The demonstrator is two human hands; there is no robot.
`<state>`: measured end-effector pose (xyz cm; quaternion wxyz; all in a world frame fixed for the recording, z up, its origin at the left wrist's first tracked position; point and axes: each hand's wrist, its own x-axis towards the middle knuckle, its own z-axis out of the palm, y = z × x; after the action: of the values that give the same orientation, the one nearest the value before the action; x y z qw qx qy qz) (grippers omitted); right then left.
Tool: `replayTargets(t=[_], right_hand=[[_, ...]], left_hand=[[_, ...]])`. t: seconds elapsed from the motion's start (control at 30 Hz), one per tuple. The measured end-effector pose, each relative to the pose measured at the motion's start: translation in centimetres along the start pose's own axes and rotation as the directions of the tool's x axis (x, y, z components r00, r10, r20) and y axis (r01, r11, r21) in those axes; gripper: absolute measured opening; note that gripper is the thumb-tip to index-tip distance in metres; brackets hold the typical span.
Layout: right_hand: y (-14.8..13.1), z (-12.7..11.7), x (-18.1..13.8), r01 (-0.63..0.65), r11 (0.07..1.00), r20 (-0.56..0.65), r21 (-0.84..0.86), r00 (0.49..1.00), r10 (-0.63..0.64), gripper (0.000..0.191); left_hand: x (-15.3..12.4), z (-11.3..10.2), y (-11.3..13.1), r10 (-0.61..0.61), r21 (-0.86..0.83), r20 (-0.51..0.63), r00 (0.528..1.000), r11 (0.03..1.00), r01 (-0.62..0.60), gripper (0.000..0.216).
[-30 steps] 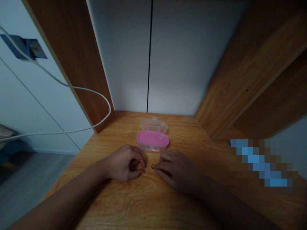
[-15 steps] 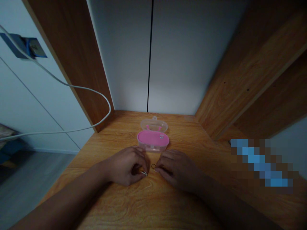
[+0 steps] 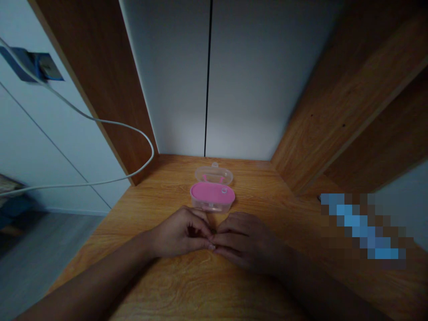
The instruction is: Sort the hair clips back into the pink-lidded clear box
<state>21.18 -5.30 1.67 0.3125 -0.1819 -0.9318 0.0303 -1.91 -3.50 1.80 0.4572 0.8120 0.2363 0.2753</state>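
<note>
My left hand and my right hand meet fingertip to fingertip low over the wooden tabletop. Thumb and index finger of the left hand are pinched, on the small white looped piece seen there a moment earlier. The right hand's fingers are also pressed together, on the thin dark ring; both small pieces are now almost wholly hidden between the fingertips. Just beyond the hands stands an oval clear plastic box with a pink inner lid. Its clear outer cover lies folded back behind it.
The wooden tabletop runs back to white panels. Wooden uprights flank it. A white cable loops across on the left. At the right edge lies a pixelated blue object.
Both hands have come together, the fingertips now touching. The white looped piece and the dark ring, visible before between the hands, are now covered by the fingers. The box has not moved.
</note>
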Motion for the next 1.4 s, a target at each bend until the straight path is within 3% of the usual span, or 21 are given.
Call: replayTargets(t=[0.17,0.27,0.6,0.8,0.93,1.07,1.4], right_hand=[[0.1,-0.5,0.1,0.072,0.996,-0.129,-0.054,0.989,-0.078,0.014],[0.0,-0.9,0.2,0.056,0.995,-0.152,-0.088,0.986,-0.069,0.017],[0.1,-1.0,0.0,-0.071,0.997,-0.265,-0.042,0.963,0.058,0.015],[0.0,-1.2,0.3,-0.095,0.995,-0.318,0.003,0.944,0.091,0.014],[0.1,-1.1,0.1,-0.136,0.991,-0.356,0.015,0.925,0.133,0.015],[0.1,-1.1,0.0,-0.176,0.984,-0.368,-0.015,0.916,0.158,0.013],[0.1,-1.1,0.0,-0.192,0.981,-0.354,-0.030,0.920,0.170,0.012]], left_hand=[[0.2,0.9,-0.3,-0.094,-0.304,-0.064,0.994,0.950,0.070,0.006],[0.3,1.0,-0.5,-0.134,-0.398,-0.077,0.988,0.913,0.093,0.008],[0.1,0.1,-0.6,-0.259,-0.429,-0.136,0.956,0.886,0.179,0.015],[0.1,0.0,-0.6,-0.161,-0.462,-0.263,0.951,0.887,0.023,0.021],[0.0,0.0,-0.9,-0.200,-0.431,-0.316,0.928,0.901,0.047,0.022],[0.1,0.1,-1.0,-0.268,-0.467,-0.306,0.913,0.878,0.101,0.029],[-0.1,-0.2,-0.9,-0.244,-0.458,-0.258,0.935,0.883,0.104,0.024]])
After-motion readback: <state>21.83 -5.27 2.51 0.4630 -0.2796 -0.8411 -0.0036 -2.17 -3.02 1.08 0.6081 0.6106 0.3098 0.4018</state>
